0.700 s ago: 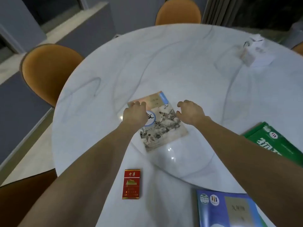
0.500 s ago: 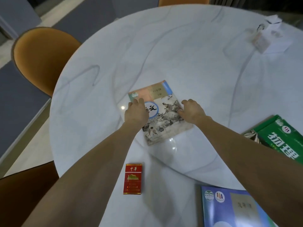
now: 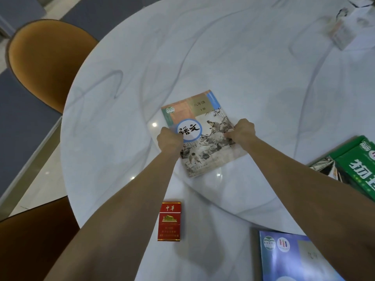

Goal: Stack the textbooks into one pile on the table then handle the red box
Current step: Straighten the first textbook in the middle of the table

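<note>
My left hand (image 3: 169, 139) and right hand (image 3: 241, 131) grip the sides of the book (image 3: 203, 132) mid-surface. This looks like the first stacking step; next it must join the green book (image 3: 359, 167) or blue book (image 3: 294, 258) near the right edge. The red box (image 3: 169, 221) waits at the near edge.

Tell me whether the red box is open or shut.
Shut. The red box lies flat on the table, lid closed flush, untouched by either hand.

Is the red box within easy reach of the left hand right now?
Probably yes. The red box lies uncovered beside the left forearm, but the left hand is gripping the textbook and must let go first.
</note>
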`<state>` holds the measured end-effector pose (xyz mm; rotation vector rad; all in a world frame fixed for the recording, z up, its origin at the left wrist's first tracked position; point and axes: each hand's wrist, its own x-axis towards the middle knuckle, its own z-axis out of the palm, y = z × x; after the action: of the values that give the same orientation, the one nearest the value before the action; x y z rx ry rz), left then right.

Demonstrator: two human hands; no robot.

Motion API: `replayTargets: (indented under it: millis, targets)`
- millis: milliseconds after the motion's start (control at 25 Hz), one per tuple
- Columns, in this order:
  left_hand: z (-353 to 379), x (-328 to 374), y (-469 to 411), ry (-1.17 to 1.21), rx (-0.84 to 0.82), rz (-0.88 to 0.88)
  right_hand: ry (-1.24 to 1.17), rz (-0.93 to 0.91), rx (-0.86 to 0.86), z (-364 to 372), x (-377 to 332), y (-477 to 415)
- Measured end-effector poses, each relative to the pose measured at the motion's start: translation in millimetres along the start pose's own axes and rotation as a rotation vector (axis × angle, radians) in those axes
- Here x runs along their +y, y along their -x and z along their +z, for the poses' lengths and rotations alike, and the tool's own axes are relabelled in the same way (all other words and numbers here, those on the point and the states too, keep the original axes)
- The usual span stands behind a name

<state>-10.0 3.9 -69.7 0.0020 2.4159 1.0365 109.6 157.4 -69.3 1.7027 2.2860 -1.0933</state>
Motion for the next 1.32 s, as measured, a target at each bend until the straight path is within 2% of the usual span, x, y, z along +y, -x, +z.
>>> replayTargets:
  millis: [120, 360, 600, 840, 1000, 1160, 1320]
  targets:
    - [-1.8, -7.1, -5.8, 0.034, -0.020, -0.035, -0.041, 0.040, -0.020, 0.0, -2.3, 0.3]
    - [-4.5, 7.3, 8.8, 0.139, -0.071, 0.121, -0.209, 0.084, -0.048, -15.0, 2.2, 12.2]
    - [14.9, 38.0, 17.7, 0.144, -0.156, 0.222, -0.372, 0.083, 0.091, -51.9, 27.3, 24.1]
    - [57.2, 59.7, 30.2, 0.067, -0.264, 0.285, -0.411, 0.164, 0.221, -70.0, 72.2, 29.8]
    - [81.9, 62.4, 36.2, 0.009, -0.304, 0.310, -0.418, 0.215, 0.247, -71.7, 95.9, 30.5]
    - [98.1, 62.0, 39.5, -0.060, -0.291, 0.356, -0.413, 0.254, 0.234, -67.3, 108.7, 28.0]
    - [105.1, 59.4, 37.5, -0.209, -0.206, 0.435, -0.388, 0.259, 0.220, -60.8, 113.8, 25.7]
